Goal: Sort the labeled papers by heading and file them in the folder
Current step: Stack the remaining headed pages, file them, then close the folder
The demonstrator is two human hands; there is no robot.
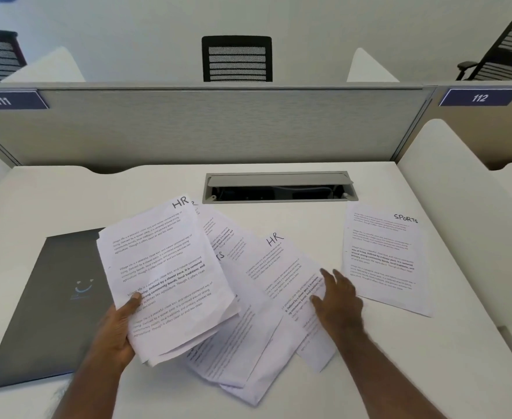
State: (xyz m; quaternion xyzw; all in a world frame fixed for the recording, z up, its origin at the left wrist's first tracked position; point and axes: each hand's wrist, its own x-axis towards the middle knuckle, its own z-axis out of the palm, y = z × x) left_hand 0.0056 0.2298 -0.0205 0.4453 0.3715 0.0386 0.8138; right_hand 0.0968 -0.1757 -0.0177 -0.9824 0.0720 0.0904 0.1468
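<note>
Gripping, in the left hand (118, 328), a small sheaf of white printed sheets headed "HR" in black marker (161, 276), thumb lying across the front near the lower left edge and the other fingers curled behind, out of sight. Holding that sheaf tilted up off the white desk (429, 358), its lower left part overlapping the closed dark grey folder with a pale smiling logo (46, 313), which is lying flat at the left of the desk.

Resting the right hand (337, 300) palm down, fingers straight and slightly spread, on another white sheet headed "HR" (281, 267), pinching nothing. Lying under and around that sheet, a loose fanned heap of white printed papers (239, 352), spreading at the desk's middle toward the near edge, partly hidden by the held sheaf.

Sitting apart at the right, a single white printed sheet headed "SPORTS" (384, 255), flat on the desk, its near left edge just beside the right hand's fingertips.

Showing behind the papers, a grey cable hatch with its lid raised (278, 187), a grey fabric partition (203, 125) carrying blue number plates "111" (7, 100) and "112" (479, 97), and a black mesh-backed chair (236, 58) beyond it.
</note>
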